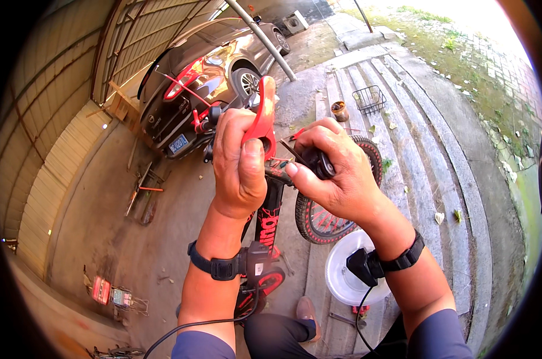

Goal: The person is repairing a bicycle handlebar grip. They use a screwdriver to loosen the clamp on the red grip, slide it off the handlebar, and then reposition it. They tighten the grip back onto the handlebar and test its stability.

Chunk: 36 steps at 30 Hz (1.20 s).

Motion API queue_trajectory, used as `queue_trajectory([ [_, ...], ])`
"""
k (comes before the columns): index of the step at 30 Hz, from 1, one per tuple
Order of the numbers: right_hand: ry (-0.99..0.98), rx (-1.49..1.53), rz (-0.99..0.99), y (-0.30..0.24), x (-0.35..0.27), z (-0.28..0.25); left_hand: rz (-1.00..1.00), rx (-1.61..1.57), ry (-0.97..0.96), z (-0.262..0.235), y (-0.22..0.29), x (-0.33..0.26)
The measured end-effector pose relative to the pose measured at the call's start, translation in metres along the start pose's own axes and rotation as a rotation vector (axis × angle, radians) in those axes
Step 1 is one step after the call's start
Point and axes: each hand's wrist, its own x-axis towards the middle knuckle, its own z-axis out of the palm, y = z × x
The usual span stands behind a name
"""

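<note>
A dark car is sitting beyond the bicycle wheel; left hand fingers are gripping a red brake lever, right hand fingers pinching the black handlebar clamp.

Both forearms enter from the lower edge and rise to mid-frame, each bare below a dark rolled sleeve and carrying a black wrist strap with a small device. The left hand is upright, back to the camera, fingers curled shut in a grip with the thumb pressed flat on top. The right hand sits just beside it, angled inward, fingers pinched closed.
</note>
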Motion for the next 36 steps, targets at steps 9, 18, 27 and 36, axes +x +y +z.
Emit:
queue_trajectory([
  [9, 0.000, -0.102, -0.204, 0.010, 0.016, -0.001, -0.095, -0.049, -0.016, 0.002, 0.009, 0.001],
  [18, 0.047, -0.220, -0.261, 0.009, 0.022, -0.004, 0.045, -0.109, 0.024, 0.004, -0.005, -0.002],
  [27, -0.034, -0.074, -0.246, 0.014, 0.027, -0.003, -0.063, -0.103, 0.043, 0.007, 0.005, -0.004],
  [36, -0.068, 0.103, -0.271, 0.022, 0.032, 0.003, 0.062, -0.077, 0.026, 0.004, -0.004, -0.001],
])
